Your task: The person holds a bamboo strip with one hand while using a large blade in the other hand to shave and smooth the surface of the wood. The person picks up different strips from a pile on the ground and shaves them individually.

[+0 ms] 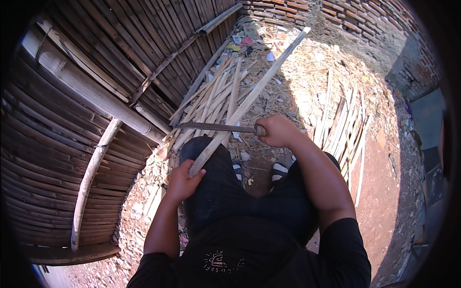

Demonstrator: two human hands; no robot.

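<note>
My left hand (183, 182) grips the near end of a long pale wooden strip (257, 91), which slants away to the far right across my left thigh. In my right hand (278, 130) is the handle of a machete (218, 127), its long dark blade pointing left. The blade crosses the strip a little beyond my left knee; whether its edge touches the wood I cannot tell. Beyond the blade lies a loose pile of split wooden strips (211, 103) on the ground.
A slatted bamboo wall (120, 48) with thick poles rises close on the left. Another bundle of strips (343, 120) lies to the right. A brick wall (355, 21) stands at the back. Rubble and dry litter cover the ground, and my sandalled feet (278, 172) are between my knees.
</note>
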